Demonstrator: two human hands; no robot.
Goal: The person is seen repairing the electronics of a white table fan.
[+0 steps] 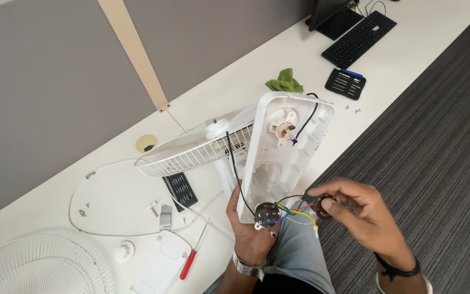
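My left hand (248,231) grips the lower edge of a white plastic fan base (284,158), turned over so its hollow inside faces me. A dark round switch part (266,214) hangs at that edge by my left fingers. Coloured wires (296,209) run from it to a second small dark part (322,209) pinched in the fingers of my right hand (357,215). A black wire (305,121) loops inside the base. Behind the base lies the white wire fan grille (191,155) with the motor hub.
On the white desk (409,49): a red-handled screwdriver (190,260), a second grille (39,267) at the bottom left, a black bit case (345,83), a black keyboard (359,38), green cloth (285,81), loose screws and brackets. Grey carpet lies to the right.
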